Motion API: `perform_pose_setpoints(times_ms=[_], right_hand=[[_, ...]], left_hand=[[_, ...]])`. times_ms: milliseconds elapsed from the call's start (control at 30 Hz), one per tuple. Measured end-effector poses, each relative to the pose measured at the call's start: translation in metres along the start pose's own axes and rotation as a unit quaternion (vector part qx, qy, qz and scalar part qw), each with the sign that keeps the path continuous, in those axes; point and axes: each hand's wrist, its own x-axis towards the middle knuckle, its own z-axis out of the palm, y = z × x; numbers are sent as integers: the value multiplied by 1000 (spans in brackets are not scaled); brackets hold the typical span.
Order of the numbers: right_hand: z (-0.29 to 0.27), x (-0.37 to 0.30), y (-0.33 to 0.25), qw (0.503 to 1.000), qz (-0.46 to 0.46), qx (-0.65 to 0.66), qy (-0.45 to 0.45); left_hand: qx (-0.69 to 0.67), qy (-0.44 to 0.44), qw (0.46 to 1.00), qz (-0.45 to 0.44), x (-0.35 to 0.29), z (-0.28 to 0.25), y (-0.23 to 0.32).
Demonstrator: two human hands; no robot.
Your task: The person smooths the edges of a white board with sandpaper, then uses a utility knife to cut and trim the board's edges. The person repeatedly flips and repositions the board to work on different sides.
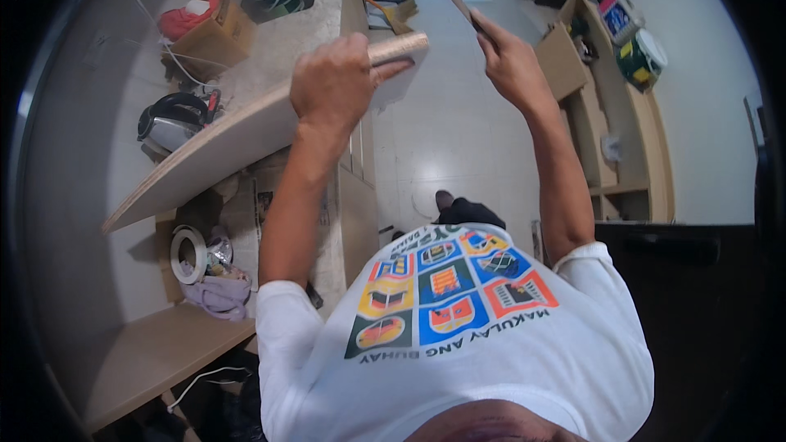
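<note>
My left hand (332, 82) is wrapped over the end of a long pale wooden board (225, 139), its thumb along the edge. The board slants from the lower left up toward the middle, over the counter. Raised to the right and apart from the board, my right hand (516, 65) is closed on a thin, flat brown strip (455, 2). The strip points up and to the left; its exact kind is not clear. Behind the board, on the left, sits a power tool (170, 124) with a black handle and grey body.
A cardboard box (221, 37) with red cloth and a green bucket (278, 0) stand toward the far left on the counter (315, 29). A broom (399, 18) is beyond. Wooden shelving (647, 143) on the right carries bottles and a green-white pail (643, 61).
</note>
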Motion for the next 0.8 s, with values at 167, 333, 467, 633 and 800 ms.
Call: perform_pose_setpoints(times_ms=[167, 333, 467, 633, 800], right_hand=[[38, -1, -21, 888, 320, 213, -252], [197, -54, 68, 622, 497, 492, -351], [212, -71, 47, 547, 458, 519, -472], [200, -92, 10, 534, 436, 541, -482], [224, -124, 46, 527, 436, 499, -533]], left_hand=[[21, 11, 1000, -19, -28, 6, -9], [17, -26, 1000, -1, -92, -26, 21], [7, -55, 998, -21, -170, -33, 56], [45, -94, 993, -46, -263, -19, 101], [17, -162, 971, -172, -320, 16, 150]])
